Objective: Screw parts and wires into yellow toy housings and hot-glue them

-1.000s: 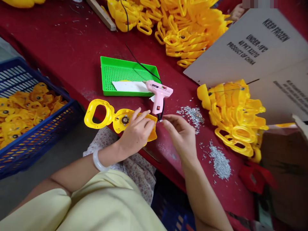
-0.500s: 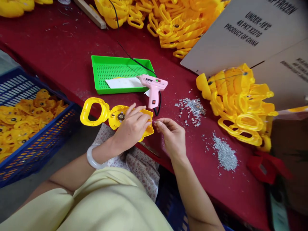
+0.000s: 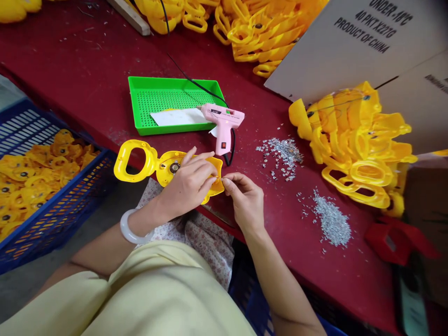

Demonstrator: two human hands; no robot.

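Note:
A yellow plastic toy shell (image 3: 162,173), open side up, with a ring-shaped handle at its left end, lies at the table's front edge. A round dark part (image 3: 174,168) sits inside it. My left hand (image 3: 187,184) lies over the shell's right half, gripping it, with the thumb and forefinger at its right end and other fingers raised. My right hand (image 3: 247,198) is closed in a pinch at that same end, fingertips close to my left ones. What it pinches is too small to make out.
A pink glue gun (image 3: 223,123) rests against a green tray (image 3: 135,105) holding a white card (image 3: 178,117). Small metal pieces (image 3: 282,154) and screws (image 3: 332,221) lie in piles at right. Yellow shells (image 3: 357,140) stack beside a carton (image 3: 350,51). A blue crate (image 3: 70,200) stands left.
My right hand has moved slightly left, closer to the shell's end. The thin piece seen between the hands earlier is now mostly hidden. The camera view has shifted a little.

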